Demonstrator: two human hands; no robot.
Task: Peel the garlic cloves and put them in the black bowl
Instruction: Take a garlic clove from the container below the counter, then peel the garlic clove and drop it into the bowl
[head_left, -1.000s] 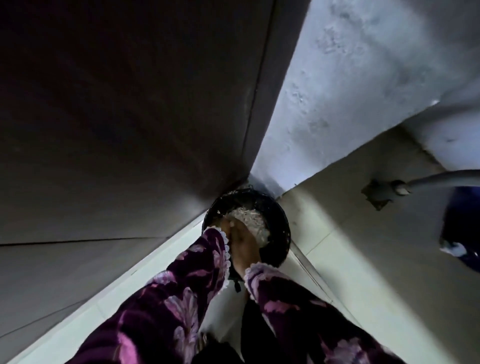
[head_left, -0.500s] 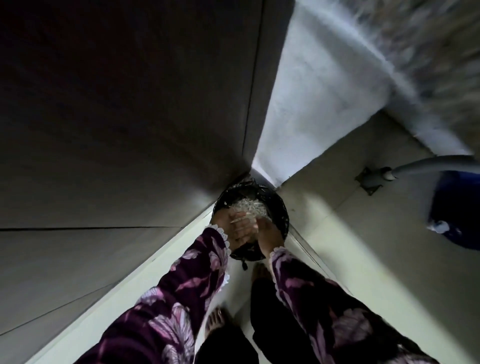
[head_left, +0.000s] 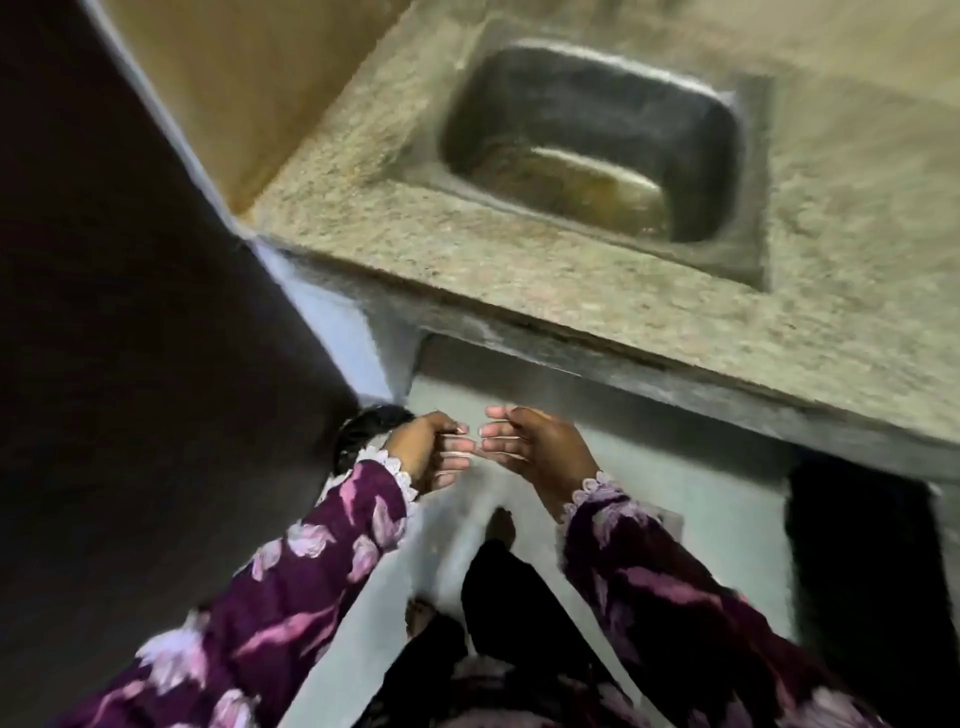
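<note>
Left hand (head_left: 423, 449) and right hand (head_left: 535, 447) are hovering empty, fingers loosely curled, fingertips nearly meeting, beside the black bowl (head_left: 363, 431), below the sink (head_left: 592, 140).

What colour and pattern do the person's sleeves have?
Dark purple with pale pink floral shapes and white lace cuffs, seen in the head view on the sleeves.

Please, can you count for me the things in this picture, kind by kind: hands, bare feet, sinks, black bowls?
Hands: 2, left hand and right hand
Bare feet: 2, and
Sinks: 1
Black bowls: 1, partly hidden
Total: 6
</note>
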